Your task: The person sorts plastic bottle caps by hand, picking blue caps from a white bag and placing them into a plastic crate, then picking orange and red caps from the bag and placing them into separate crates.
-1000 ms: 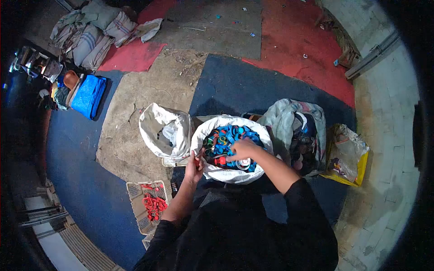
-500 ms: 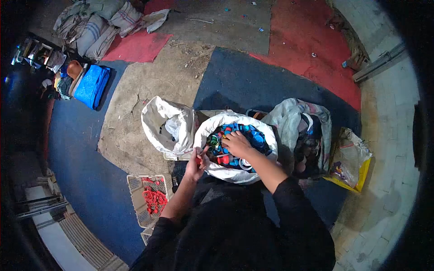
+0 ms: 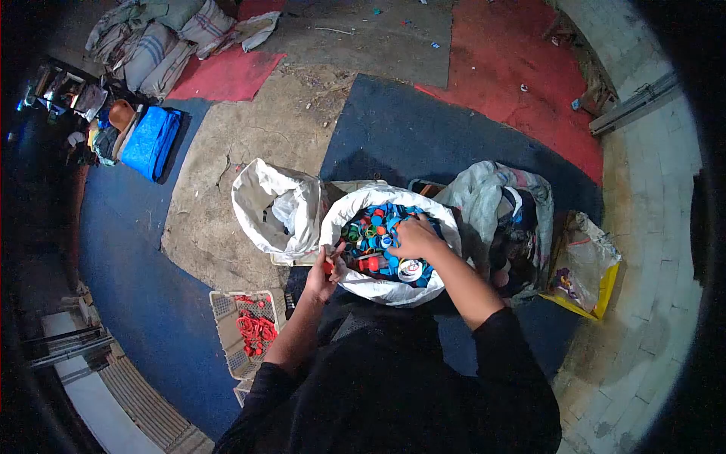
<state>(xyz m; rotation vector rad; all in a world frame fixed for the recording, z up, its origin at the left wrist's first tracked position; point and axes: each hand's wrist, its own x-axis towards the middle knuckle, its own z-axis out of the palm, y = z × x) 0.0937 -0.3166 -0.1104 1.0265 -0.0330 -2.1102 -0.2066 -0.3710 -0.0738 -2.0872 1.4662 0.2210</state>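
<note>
A white sack [image 3: 349, 204] stands in front of me with its rim rolled down, full of plastic bottle caps [image 3: 368, 240], mostly blue with some red and green. My right hand [image 3: 414, 238] is over the right part of the caps, fingers apart and bent down among them, fingertips partly hidden. A wide white ring-shaped lid [image 3: 410, 270] lies close below it. At the sack's left rim, my left hand [image 3: 321, 278] is closed around a red cap [image 3: 328, 267], which shows between the fingers. More red pieces [image 3: 372, 263] lie on the pile.
Left of the caps stands another white sack [image 3: 249, 208] with clear plastic inside. A beige crate [image 3: 224, 333] holding red pieces is at lower left. To the right are a greyish sack [image 3: 473, 200] with dark contents and a yellow-edged bag [image 3: 605, 291] near the wall.
My right hand has moved right across the caps, uncovering green and blue ones in the middle. My left hand stays at the left rim with the red cap.
</note>
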